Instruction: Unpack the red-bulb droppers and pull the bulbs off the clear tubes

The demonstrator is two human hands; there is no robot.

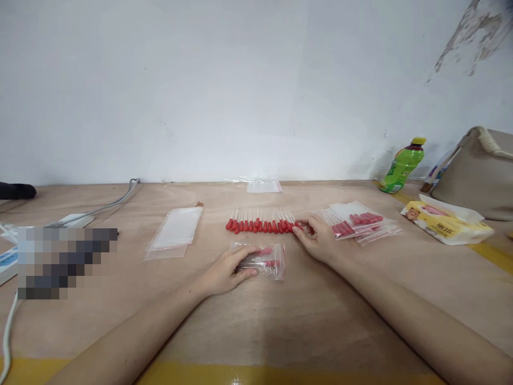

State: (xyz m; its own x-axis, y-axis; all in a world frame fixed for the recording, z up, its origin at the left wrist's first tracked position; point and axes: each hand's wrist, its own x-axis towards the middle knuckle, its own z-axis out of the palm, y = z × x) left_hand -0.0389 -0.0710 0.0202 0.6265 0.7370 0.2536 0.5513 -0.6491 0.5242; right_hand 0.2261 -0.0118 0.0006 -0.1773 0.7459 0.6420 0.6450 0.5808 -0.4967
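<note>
A row of several red-bulbed droppers [260, 222] lies side by side on the wooden table [304, 321]. My right hand [316, 238] pinches the rightmost dropper [297, 226] at the row's right end. My left hand [226, 270] grips the left end of a small clear plastic bag [266, 260] that lies flat in front of the row and holds a couple of red-bulbed droppers. Right of my right hand is a pile of filled bags [360, 222].
A stack of empty clear bags [176, 232] lies at the left, more bags [263, 186] by the wall. A green bottle [402, 166], a beige bag [476, 174] and a tissue pack [447, 220] sit at the right. A power strip and cables [76, 219] are at the left.
</note>
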